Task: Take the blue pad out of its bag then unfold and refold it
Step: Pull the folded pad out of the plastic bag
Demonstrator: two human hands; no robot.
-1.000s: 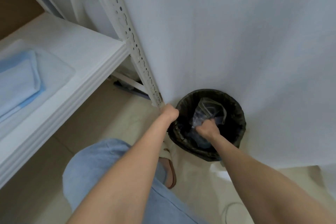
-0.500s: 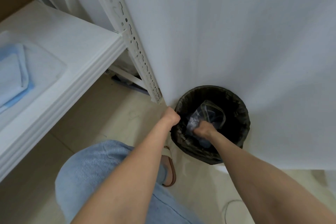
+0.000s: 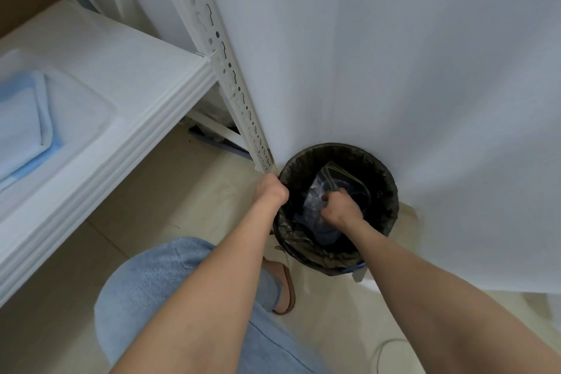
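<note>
**Location of parts.** The shelf (image 3: pixel 127 70) at the left carries the pad (image 3: pixel 24 118), which lies flat and folded, well apart from both hands. A pale rounded outline surrounds the pad. The view is too soft there to tell whether this is a clear wrapper or a sheet beneath it. The bin (image 3: pixel 391 188) stands on the floor at the foot of the shelf post. It is lined with dark film and holds the bag (image 3: pixel 337 176), a crumpled clear one.

**Handling, pad.** Judged light, soft and limp, in thin layers that will sag if lifted by one point.
- Take hold at two adjacent corners or along one folded edge.
- Keep it flat on the shelf while opening and closing the folds.

**Handling, bag.** Judged very light, thin and slippery. It crumples and will not hold its shape. Pinch a gathered bunch of film, not a single smooth face.

**Hands.**
- Left hand (image 3: pixel 271 191): fingers curled over the near rim of the bin and gripping it, which steadies the bin.
- Right hand (image 3: pixel 341 209): inside the bin, closed into a fist around a bunch of the bag.
</note>
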